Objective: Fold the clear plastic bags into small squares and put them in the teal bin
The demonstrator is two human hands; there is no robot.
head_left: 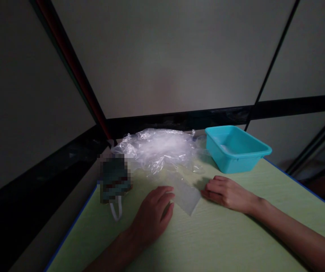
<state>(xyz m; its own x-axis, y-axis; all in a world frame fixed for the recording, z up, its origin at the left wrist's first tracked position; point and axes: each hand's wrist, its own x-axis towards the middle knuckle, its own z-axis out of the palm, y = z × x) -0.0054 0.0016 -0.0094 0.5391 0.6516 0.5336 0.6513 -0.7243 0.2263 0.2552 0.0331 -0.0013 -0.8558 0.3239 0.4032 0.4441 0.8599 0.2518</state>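
Observation:
A small clear plastic bag [185,193] lies flat on the light green table [221,241] between my hands. My left hand [153,215] rests palm down on the table, fingers stretched out, its fingertips on the bag's left edge. My right hand [228,193] also lies flat, fingers together, its fingertips touching the bag's right edge. Neither hand grips anything.
A heap of crumpled clear plastic bags [158,148] sits behind the flat bag. A turquoise plastic tub [236,149] stands at the back right. A blurred-out object with a white loop [114,181] lies at the table's left edge. Grey panels with dark frames surround the table.

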